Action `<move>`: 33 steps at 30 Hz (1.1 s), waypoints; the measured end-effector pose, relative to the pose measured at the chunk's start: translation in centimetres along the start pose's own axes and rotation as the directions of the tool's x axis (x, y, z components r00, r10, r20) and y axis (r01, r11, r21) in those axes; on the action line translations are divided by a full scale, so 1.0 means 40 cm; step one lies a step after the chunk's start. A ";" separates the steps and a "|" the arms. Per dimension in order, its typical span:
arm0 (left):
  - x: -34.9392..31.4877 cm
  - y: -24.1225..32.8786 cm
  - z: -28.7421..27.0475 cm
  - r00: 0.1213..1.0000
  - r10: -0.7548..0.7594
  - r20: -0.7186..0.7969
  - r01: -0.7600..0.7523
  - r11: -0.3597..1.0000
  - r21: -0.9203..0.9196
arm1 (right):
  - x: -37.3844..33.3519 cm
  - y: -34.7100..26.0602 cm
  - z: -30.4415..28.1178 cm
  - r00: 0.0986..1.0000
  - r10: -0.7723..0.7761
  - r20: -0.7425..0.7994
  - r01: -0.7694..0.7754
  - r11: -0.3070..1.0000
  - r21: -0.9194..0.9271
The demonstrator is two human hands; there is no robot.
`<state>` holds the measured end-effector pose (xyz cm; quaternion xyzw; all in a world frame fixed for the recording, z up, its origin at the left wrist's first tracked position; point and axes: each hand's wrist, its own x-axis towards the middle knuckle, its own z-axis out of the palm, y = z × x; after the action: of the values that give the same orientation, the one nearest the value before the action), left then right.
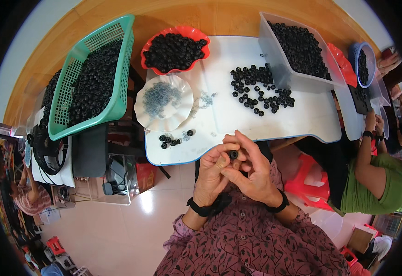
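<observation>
In front of my chest, over the table's near edge, both hands meet around a small round black part with a hole in its end (233, 154). My left hand (211, 174) is closed, pinching the part between thumb and fingers. Beside it my right hand (255, 174) curls in, its fingertips closed close to the part; whatever lies between them is hidden. Several like black parts (169, 142) lie on the white table (228, 83) just ahead of my left hand. Beyond them is a white wavy-rimmed plate (182, 115) of tiny clear grey rings (161, 97).
A red bowl (204, 34) and a clear plastic bin (274, 43) hold black parts, with more parts loose (261, 94) by the bin. Left stands a green basket (126, 55) of them. A person in green (375, 179) works at right, near a red stool (306, 179).
</observation>
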<state>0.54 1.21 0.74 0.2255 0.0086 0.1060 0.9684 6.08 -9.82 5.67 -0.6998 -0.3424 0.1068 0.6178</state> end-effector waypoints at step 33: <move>0.035 0.003 -0.063 0.930 0.314 -0.192 -0.194 0.862 0.469 | 0.078 0.068 -0.021 0.952 0.304 -0.046 -0.289 0.936 0.200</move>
<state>1.73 2.70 -1.43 0.4223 0.1304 0.2580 0.8591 9.84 -8.58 4.16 -0.6845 -0.1973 0.2040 0.6715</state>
